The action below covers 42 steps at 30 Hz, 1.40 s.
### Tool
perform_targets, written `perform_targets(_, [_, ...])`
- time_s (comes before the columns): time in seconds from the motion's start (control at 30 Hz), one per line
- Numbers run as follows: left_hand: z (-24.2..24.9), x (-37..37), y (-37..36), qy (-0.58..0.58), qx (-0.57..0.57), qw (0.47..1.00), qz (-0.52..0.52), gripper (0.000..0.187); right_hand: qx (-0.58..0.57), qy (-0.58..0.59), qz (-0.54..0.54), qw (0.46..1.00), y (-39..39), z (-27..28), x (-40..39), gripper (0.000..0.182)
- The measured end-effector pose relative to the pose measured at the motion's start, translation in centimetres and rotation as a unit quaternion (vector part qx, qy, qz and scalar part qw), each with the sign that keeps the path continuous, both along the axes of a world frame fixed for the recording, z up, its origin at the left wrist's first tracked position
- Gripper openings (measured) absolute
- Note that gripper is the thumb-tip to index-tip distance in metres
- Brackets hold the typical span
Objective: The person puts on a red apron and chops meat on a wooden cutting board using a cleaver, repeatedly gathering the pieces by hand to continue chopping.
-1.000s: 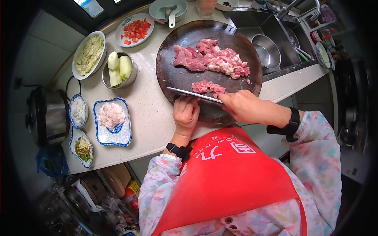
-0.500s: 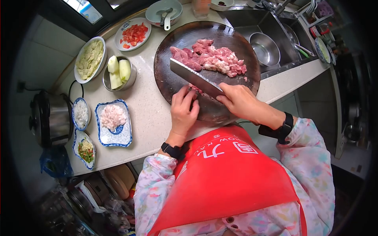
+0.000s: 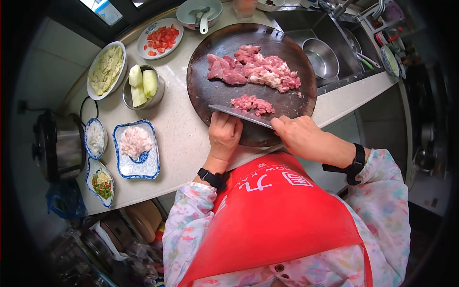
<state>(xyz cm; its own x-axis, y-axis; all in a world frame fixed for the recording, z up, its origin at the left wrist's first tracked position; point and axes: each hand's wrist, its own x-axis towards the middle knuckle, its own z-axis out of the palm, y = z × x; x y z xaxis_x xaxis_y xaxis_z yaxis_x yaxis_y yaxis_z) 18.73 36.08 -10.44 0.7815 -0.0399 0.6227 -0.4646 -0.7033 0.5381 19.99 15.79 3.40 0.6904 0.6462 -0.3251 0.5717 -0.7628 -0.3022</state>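
My right hand (image 3: 303, 138) is closed around the handle end of a cleaver (image 3: 244, 115). Its blade stands tilted, edge down, near the front of a round wooden chopping board (image 3: 205, 76). My left hand (image 3: 224, 134) lies on the near side of the blade's left end, fingers curled against or just beside it. Those fingertips are hidden, so what they hold, if anything, cannot be seen. Just beyond the blade sits a small heap of chopped meat (image 3: 253, 104). Larger pieces of raw meat (image 3: 270, 71) lie farther back on the board.
To the left stand a blue-rimmed dish of pale minced meat (image 3: 136, 141), a steel bowl of peeled vegetable pieces (image 3: 143, 86) and a plate of chopped tomato (image 3: 162, 39). At right is a sink (image 3: 306, 28) holding a metal bowl (image 3: 321, 58). A cooker (image 3: 60, 143) stands far left.
The cleaver has come down and toward me, its blade turned more edge-on. The small chopped heap now shows fully beyond it. My left fingers have curled in beside the blade.
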Motion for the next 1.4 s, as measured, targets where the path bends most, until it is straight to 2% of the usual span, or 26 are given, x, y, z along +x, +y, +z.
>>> perform_targets(0.23, [0.1,0.1,-0.2,-0.010,-0.019,1.000,0.003,0.024,0.082,-0.041,0.015,0.996,3.7,-3.3,3.1,0.015])
perform_targets(0.33, [0.2,0.2,-0.2,-0.012,-0.020,1.000,-0.010,0.024,0.144,-0.048,-0.051,0.987,2.5,-2.8,2.9,0.014])
perform_targets(0.5, [-0.3,0.0,-0.1,-0.008,-0.029,1.000,-0.005,0.024,0.074,-0.022,-0.015,0.997,0.5,-0.8,0.8,0.017])
perform_targets(0.67, [0.1,0.0,-0.3,-0.015,-0.033,0.999,0.012,0.023,0.036,-0.005,0.015,0.999,1.2,-1.3,1.7,0.022])
perform_targets(0.87, [-0.3,0.0,-0.2,-0.014,-0.027,1.000,0.009,0.022,0.122,-0.075,0.033,0.989,4.8,-3.5,3.2,0.019])
perform_targets(0.93, [-0.1,0.1,-0.2,-0.020,-0.027,0.999,0.003,0.022,0.134,-0.056,-0.022,0.989,3.5,-3.2,3.2,0.020])
perform_targets(1.13, [-0.2,0.0,-0.3,-0.021,-0.038,0.999,0.012,0.020,0.044,0.007,-0.019,0.999,1.0,-0.6,1.1,0.014])
perform_targets(1.27, [-0.3,-0.1,-0.4,-0.013,-0.040,0.999,0.015,0.021,0.039,0.049,-0.010,0.998,2.1,-1.0,2.4,0.014])
perform_targets(1.33, [-0.2,-0.1,-0.5,-0.010,-0.036,0.999,0.020,0.021,0.100,-0.002,0.013,0.995,4.3,-2.6,3.4,0.015])
perform_targets(1.4, [0.2,-0.1,-0.5,-0.009,-0.043,0.999,0.022,0.017,0.110,-0.004,-0.001,0.994,4.7,-2.9,3.8,0.016])
